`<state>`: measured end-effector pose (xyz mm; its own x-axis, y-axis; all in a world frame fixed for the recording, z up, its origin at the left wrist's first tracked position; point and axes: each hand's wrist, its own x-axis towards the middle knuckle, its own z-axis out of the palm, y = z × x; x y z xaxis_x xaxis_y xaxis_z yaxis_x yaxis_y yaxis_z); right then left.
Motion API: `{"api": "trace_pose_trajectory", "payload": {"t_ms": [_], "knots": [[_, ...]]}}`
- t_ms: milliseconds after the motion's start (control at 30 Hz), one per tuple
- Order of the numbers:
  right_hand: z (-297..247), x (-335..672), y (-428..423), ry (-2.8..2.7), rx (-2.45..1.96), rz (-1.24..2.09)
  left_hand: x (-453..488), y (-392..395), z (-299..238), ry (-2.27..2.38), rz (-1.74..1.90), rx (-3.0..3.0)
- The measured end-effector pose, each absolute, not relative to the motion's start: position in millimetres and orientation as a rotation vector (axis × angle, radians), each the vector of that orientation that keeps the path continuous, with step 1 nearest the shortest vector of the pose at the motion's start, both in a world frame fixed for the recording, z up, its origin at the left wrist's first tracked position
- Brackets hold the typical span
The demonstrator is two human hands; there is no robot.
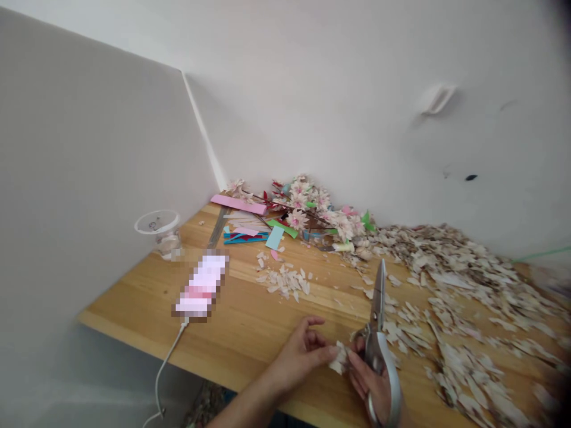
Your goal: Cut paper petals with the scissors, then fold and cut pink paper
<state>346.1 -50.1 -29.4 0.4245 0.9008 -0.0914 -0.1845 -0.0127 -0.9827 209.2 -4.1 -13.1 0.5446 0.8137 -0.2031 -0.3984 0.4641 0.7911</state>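
Over the front of the wooden table, my left hand [303, 352] pinches the edge of a small pale petal-like piece [340, 359], its other fingers curled loosely. Close beside it, my right hand [370, 380] has metal scissors [378, 333] in its grip, blades together and pointing away from me. The right thumb and fingertip also touch the pale piece, so it sits between both hands. Beyond my hands lies a small pile of pale petals [289, 281]. On the right, many dry, pale flakes [473, 368] spread over the tabletop.
A phone [203, 286] with a white cable [167, 356] lies at left, near a clear cup [168, 241]. Artificial flowers [298, 202], coloured paper strips [245, 238] and a pink strip [238, 204] lie at the back. A large flake heap [446, 255] sits against the wall [334, 107].
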Motion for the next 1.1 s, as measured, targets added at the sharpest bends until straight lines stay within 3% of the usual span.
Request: {"api": "trace_pose_trajectory", "payload": {"t_ms": [1100], "knots": [[-18.2,337.7,-57.2,-0.524,-1.069,1.025,204.2,-17.3,5.2,0.626,0.775,0.547]]}}
